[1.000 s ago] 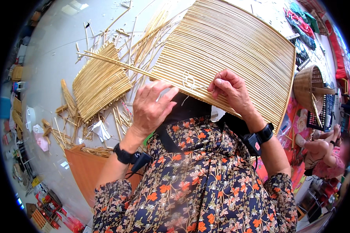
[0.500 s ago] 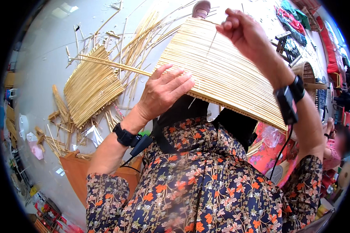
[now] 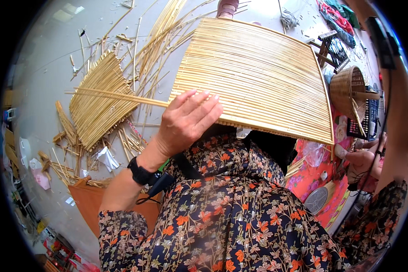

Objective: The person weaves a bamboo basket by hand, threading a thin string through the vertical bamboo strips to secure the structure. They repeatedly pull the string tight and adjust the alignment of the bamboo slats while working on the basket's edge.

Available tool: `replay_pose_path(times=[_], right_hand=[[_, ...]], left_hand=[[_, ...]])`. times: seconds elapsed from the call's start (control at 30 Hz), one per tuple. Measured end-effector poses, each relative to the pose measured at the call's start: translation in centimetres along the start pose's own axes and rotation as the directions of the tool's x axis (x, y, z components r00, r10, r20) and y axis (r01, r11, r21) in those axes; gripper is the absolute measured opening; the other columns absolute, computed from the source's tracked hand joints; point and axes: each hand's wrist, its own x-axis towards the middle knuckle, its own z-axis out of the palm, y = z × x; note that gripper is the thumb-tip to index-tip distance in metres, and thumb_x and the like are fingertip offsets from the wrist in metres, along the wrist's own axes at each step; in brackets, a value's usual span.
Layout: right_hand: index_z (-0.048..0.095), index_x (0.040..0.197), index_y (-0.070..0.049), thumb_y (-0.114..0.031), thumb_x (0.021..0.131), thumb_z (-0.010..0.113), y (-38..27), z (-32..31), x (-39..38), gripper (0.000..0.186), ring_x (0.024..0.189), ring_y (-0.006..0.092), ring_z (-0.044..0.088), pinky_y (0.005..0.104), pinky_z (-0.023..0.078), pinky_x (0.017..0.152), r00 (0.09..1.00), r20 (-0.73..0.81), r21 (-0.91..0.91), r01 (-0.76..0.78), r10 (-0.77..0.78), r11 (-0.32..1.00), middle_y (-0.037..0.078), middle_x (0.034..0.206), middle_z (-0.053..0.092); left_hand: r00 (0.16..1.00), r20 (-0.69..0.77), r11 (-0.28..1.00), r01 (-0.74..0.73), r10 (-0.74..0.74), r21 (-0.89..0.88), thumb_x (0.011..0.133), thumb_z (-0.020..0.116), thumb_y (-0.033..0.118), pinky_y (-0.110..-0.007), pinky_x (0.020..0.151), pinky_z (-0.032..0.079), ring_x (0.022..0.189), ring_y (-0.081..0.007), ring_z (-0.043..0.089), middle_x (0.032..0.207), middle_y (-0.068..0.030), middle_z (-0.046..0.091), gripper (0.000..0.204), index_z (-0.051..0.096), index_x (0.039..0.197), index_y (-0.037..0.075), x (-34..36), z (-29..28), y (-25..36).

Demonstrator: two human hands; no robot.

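Note:
My left hand (image 3: 186, 120) grips the near edge of a large framed mat of parallel bamboo rods (image 3: 254, 72), its fingertips over the top and its thumb hidden. Long thin sticks (image 3: 136, 99) stick out leftward from under that hand, across a smaller, rougher bamboo panel (image 3: 97, 97). My right hand (image 3: 362, 11) is raised at the upper right rim of the view, dark and mostly cut off, with its fingers not discernible. The arm below it runs down the right side of the picture.
Loose sticks (image 3: 149, 36) and a wooden board (image 3: 95, 208) lie around me. On the right are a basket (image 3: 342, 88), black crates (image 3: 367, 127), coloured cloths (image 3: 335, 18) and a seated person (image 3: 365, 163). A pink-shod foot (image 3: 226, 9) stands beyond the mat.
My right hand has left the mat and white thread, rising far up and rightward to the rim. My left hand has shifted rightward onto the mat's edge. The person's foot has appeared at the top.

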Motion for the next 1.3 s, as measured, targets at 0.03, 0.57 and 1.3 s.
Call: replay_pose_path(times=[0.03, 0.57, 1.3], right_hand=[[0.067, 0.106, -0.002, -0.007, 0.112, 0.06, -0.4, -0.3, -0.4, 0.011, 0.066, 0.014, 0.063, 0.0456, 0.063, 0.088, 1.0, 0.011, -0.053, 0.01, -0.009, 0.999, 0.004, 0.081, 0.065], [0.078, 0.109, -0.003, -0.011, 0.107, 0.071, -2.1, 5.2, -11.9, 0.01, 0.066, 0.0103, 0.068, 0.0298, 0.057, 0.069, 0.831, 0.55, -0.459, 0.215, 0.086, 0.862, 0.003, 0.086, 0.076], [0.073, 0.104, -0.004, -0.016, 0.104, 0.072, 4.9, 11.1, -28.9, 0.013, 0.068, 0.0282, 0.072, 0.0393, 0.056, 0.065, 0.668, 0.675, -0.452, 0.038, 0.313, 0.891, 0.013, 0.079, 0.072]], left_hand=[[1.0, -0.021, 1.0, -0.019, 0.019, 0.007, 0.098, 0.07, 0.016, -0.045, 0.111, 0.056, 0.124, -0.0241, 0.074, 0.129, -0.0048, 0.079, 0.026, 0.08, 0.121, 0.013, -0.2, 0.0, 0.2], [0.998, 0.058, 0.999, -0.02, 0.019, 0.026, 0.1, 0.067, 0.015, -0.044, 0.116, 0.053, 0.13, -0.0259, 0.072, 0.133, -0.008, 0.078, 0.033, 0.079, 0.13, 0.011, -1.2, -0.4, 0.6], [0.99, 0.131, 0.998, 0.06, -0.056, -0.032, 0.099, 0.07, 0.014, -0.044, 0.119, 0.053, 0.137, -0.0277, 0.071, 0.138, -0.0101, 0.078, 0.033, 0.079, 0.13, 0.009, -1.7, -1.6, 1.3]])
